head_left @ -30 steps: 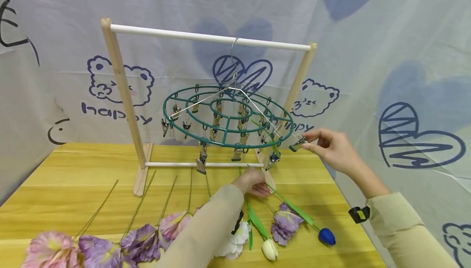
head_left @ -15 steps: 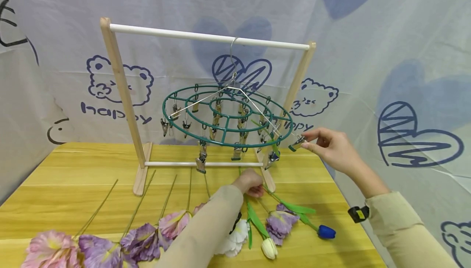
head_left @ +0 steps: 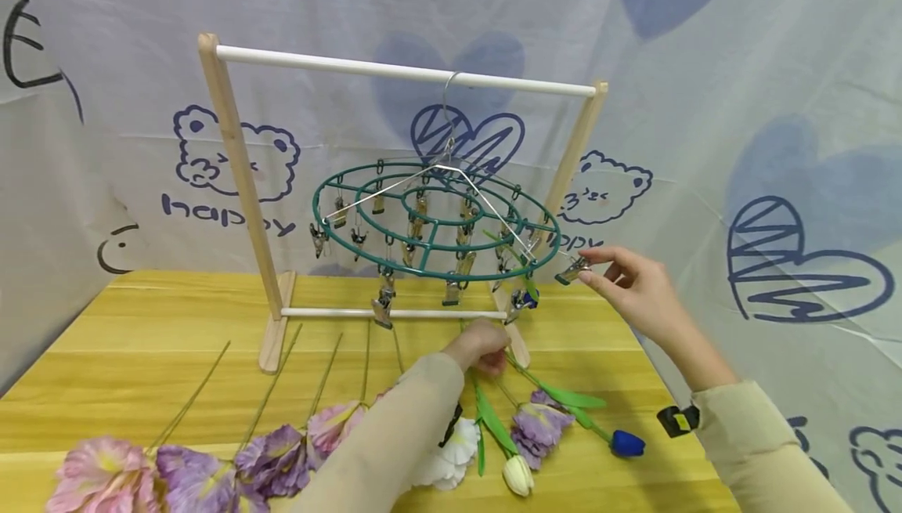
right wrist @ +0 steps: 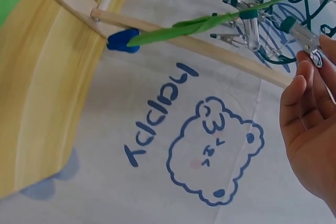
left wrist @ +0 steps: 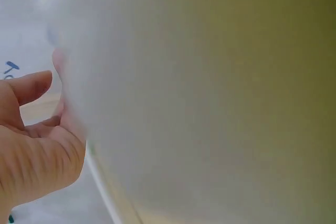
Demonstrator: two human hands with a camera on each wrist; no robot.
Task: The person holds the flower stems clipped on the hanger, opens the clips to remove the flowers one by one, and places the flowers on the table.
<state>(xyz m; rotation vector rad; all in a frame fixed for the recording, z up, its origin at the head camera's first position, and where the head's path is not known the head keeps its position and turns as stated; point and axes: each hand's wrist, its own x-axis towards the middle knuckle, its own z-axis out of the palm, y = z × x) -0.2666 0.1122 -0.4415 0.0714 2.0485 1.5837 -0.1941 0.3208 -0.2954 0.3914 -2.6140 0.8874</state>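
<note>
My right hand [head_left: 630, 290] pinches a metal clip [head_left: 572, 270] at the right edge of the round green clip hanger [head_left: 423, 272], pulling it outward. In the right wrist view, my thumb and fingers grip the end of that clip [right wrist: 302, 35]. My left hand [head_left: 486, 345] is low over the table with curled fingers, blurred, at the stem end of a blue tulip [head_left: 627, 443]. That tulip's leafy stem runs from those fingers toward the right. Another blue tulip [right wrist: 123, 41] hangs head-down from the hanger. The left wrist view is mostly covered by a blurred pale surface; only part of a hand shows.
A wooden stand [head_left: 243, 160] with a white top rod [head_left: 338, 63] carries the hanger and several other clips. Purple and pink flowers [head_left: 193, 474], a white tulip [head_left: 517, 475], a white flower [head_left: 451, 458] and a purple flower [head_left: 539, 428] lie on the wooden table [head_left: 162, 301].
My left fingers have curled in at the stem; the tulip's head has shifted slightly up and its leaf has swung outward. My right hand stays at the clip.
</note>
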